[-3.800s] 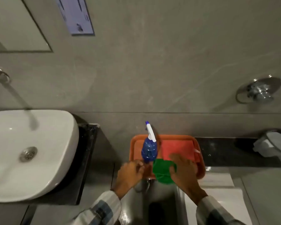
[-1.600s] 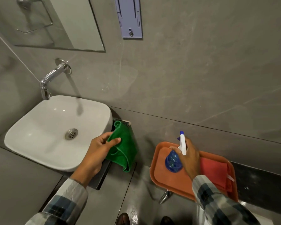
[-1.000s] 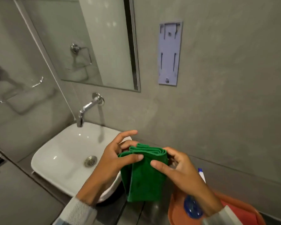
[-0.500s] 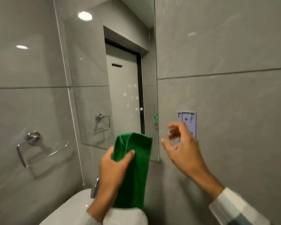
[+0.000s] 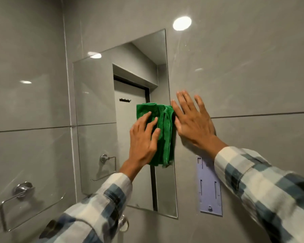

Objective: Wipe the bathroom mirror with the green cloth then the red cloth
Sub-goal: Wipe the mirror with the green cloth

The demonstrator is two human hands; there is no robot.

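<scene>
While pressed flat against the frameless rectangular wall mirror point(image 5: 98, 130) near its right edge, hangs folded under the left hand point(image 5: 144, 141): green microfibre cloth point(image 5: 163, 123). Left fingers point(image 5: 154, 125) spread, pinning cloth to glass. Right hand point(image 5: 191, 121) splayed, releasing nothing, palm on grey tiled wall point(image 5: 244, 76) just beside cloth.

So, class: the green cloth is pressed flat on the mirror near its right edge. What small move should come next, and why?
Probably slide the left hand leftward, dragging the green cloth across the mirror. The cloth sits at the right edge, the glass to its left lies uncovered, and the right hand lies flat on the wall.
</scene>
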